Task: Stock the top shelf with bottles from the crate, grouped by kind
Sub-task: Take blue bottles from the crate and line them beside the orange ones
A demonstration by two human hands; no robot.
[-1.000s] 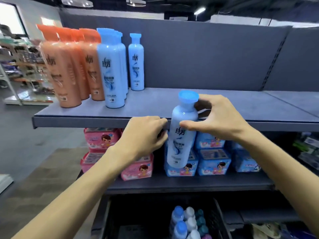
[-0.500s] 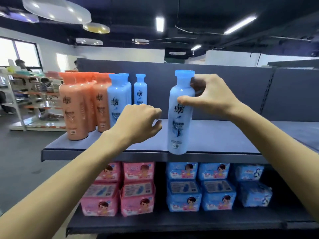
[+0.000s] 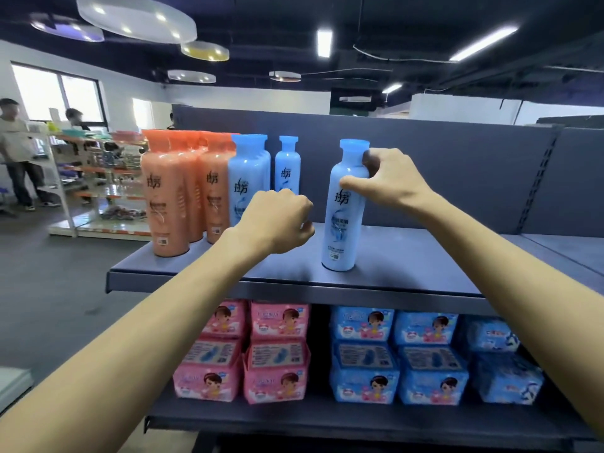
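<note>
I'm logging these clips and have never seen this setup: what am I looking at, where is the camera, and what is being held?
There is no machine here: a person works with bare hands, and the camera sits on their head, looking forward and down, so both arms reach in from below. The right hand grips an upright light-blue bottle near its neck. The bottle's base is at the top shelf, apart from the others. The left hand is curled and holds nothing. Further left stand orange bottles, then blue bottles. Below lie pink packs and blue packs.
</note>
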